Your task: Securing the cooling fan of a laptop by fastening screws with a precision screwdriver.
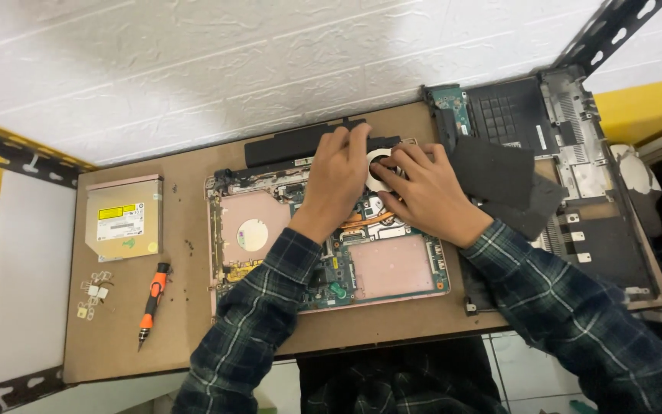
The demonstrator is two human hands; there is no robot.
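Hands first: your left hand (pixel 339 172) lies palm down over the upper middle of the opened laptop chassis (pixel 327 234), fingers curled forward and pressing at the round cooling fan (pixel 383 163) and the black battery bar (pixel 293 143) behind it. Its grip is loosely curled rather than closed round anything; whether the fingertips pinch a part underneath, you cannot tell from here. Your right hand (pixel 423 192) sits just beside it at 3 o'clock, fingers spread and resting on the fan's rim and the board beneath, grip open, holding nothing that shows.

The fan sits between your two hands, at about 12 o'clock on the chassis, with a copper heat pipe (pixel 365 221) running out from under your palms toward 6 o'clock. The chassis itself (pink-framed, board exposed) lies in the middle of the brown table (pixel 185 330).

At 3 o'clock of your right hand, a dark grey cloth-like sheet (pixel 503 184) lies draped over a second dismantled laptop base (pixel 568 153), touching your wrist area. Well apart at 9 o'clock lies an optical drive (pixel 124 218); below it, toward 7 o'clock, an orange-and-black screwdriver (pixel 152 303) and a small cluster of metal brackets (pixel 93 295).
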